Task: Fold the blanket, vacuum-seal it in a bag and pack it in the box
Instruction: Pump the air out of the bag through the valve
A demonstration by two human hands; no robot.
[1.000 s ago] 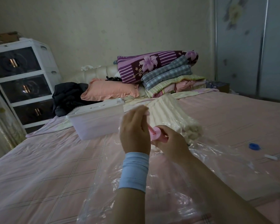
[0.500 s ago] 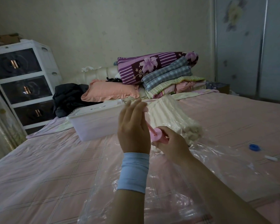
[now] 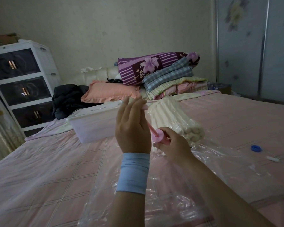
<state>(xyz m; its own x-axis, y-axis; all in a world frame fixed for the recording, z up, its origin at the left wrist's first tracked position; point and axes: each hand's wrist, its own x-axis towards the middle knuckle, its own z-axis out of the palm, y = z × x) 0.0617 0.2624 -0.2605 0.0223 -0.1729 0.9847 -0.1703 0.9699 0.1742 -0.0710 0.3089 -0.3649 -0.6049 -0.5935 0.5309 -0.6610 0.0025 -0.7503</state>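
Note:
A folded cream striped blanket [image 3: 172, 118] lies inside a clear plastic vacuum bag [image 3: 208, 163] spread over the pink bed. A pink hand pump [image 3: 160, 136] stands on the bag in front of the blanket. My right hand [image 3: 172, 145] grips the pump's barrel. My left hand [image 3: 132, 128], with a light blue wristband, holds the pump's handle, with the thin pink rod drawn out and up. A white plastic box [image 3: 95, 123] with its lid on sits on the bed to the left of my hands.
A blue cap [image 3: 256, 148] and a small white clip [image 3: 273, 159] lie on the bed at right. Pillows and folded bedding [image 3: 162, 76] are stacked at the headboard. A white drawer unit [image 3: 21, 82] stands at left, wardrobe doors [image 3: 256, 46] at right.
My left hand has risen, pulling the pump's handle and rod up out of the barrel. My right hand has stayed on the barrel.

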